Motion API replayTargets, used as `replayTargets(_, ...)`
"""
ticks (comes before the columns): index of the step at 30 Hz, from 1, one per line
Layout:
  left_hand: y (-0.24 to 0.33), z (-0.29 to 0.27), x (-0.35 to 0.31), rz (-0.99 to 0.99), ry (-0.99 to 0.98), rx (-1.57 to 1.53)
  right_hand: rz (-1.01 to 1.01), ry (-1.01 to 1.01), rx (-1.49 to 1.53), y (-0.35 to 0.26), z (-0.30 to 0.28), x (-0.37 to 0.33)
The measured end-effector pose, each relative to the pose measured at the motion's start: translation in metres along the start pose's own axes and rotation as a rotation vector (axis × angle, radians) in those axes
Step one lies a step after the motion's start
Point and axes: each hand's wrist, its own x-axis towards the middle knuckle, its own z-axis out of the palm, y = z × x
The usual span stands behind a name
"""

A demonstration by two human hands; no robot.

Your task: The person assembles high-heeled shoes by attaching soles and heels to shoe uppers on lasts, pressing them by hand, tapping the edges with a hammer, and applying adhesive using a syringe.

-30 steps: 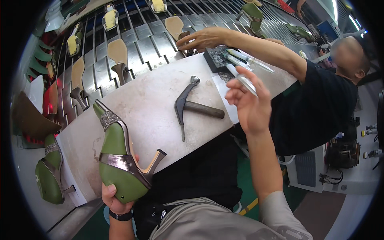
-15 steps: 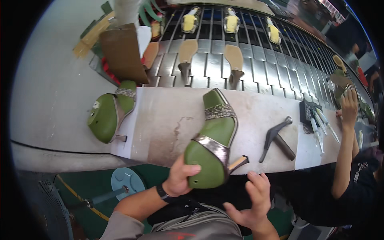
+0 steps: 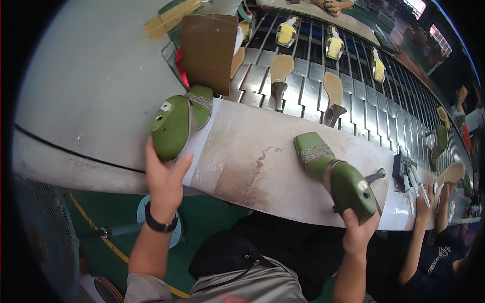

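Observation:
My left hand [image 3: 165, 174] has thumb and fingers round the rounded lower end of a green shoe last [image 3: 171, 126] at the left edge of the bench. A glittery band and a narrow strap cross this last. With my right hand [image 3: 359, 235], thumb on top, I grip the end of a second green last [image 3: 348, 184], strapped the same way, over the right part of the bench. Its square toe points away from me. Behind it a hammer [image 3: 375, 175] shows only its metal head; the handle is mostly hidden.
A slatted metal conveyor [image 3: 308, 93] runs beyond the bench [image 3: 252, 166], carrying tan soles with heels [image 3: 281, 68] and yellow-filled pieces [image 3: 334, 45]. A brown cardboard piece [image 3: 204, 55] stands at far left. Syringes [image 3: 415, 183] lean in a black holder. A co-worker's hands hold a sole [image 3: 449, 174].
The second last has passed from my left hand to my right and turned, its rounded end swinging right over the hammer. My left hand has moved left onto the other last. The view has shifted.

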Motion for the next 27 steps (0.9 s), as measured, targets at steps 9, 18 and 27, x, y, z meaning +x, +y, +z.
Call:
replayTargets(9, 0.024, 0.011, 0.004, -0.438, -0.024, -0.636, 0.090, -0.147, 0.034, -0.017, 0.052, 0.009)
replayTargets(18, 0.098, 0.017, -0.038, -0.176, -0.374, -0.972, -0.243, -0.500, 0.014, -0.015, 0.255, 0.041)
replayTargets(27, 0.083, 0.025, -0.066, -0.375, -0.439, -0.931, 0.130, -0.436, 0.329, 0.023, 0.198, 0.023)
